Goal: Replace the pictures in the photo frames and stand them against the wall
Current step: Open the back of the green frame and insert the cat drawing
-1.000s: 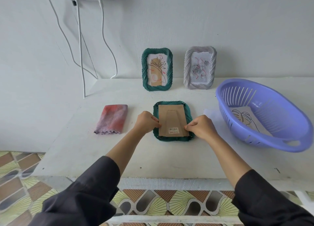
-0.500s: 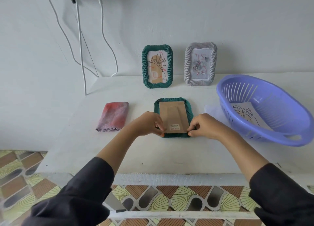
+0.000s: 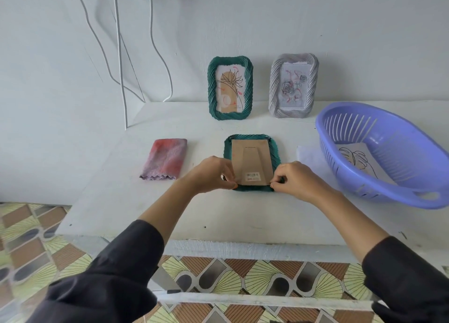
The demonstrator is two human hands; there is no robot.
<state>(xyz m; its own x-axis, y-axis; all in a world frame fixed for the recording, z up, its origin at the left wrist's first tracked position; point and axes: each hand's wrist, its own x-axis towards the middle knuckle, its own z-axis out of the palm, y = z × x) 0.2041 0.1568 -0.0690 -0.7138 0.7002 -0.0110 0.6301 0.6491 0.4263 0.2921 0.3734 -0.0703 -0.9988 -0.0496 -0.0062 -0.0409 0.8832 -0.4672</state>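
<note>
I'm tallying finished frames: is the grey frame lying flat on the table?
No, the grey frame stands upright, leaning against the wall, to the right of the standing green frame.

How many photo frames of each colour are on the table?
Green: 2, the standing green frame and the face-down green frame.
Grey: 1, the grey frame, standing at the wall.
Total: 3 frames.
</note>
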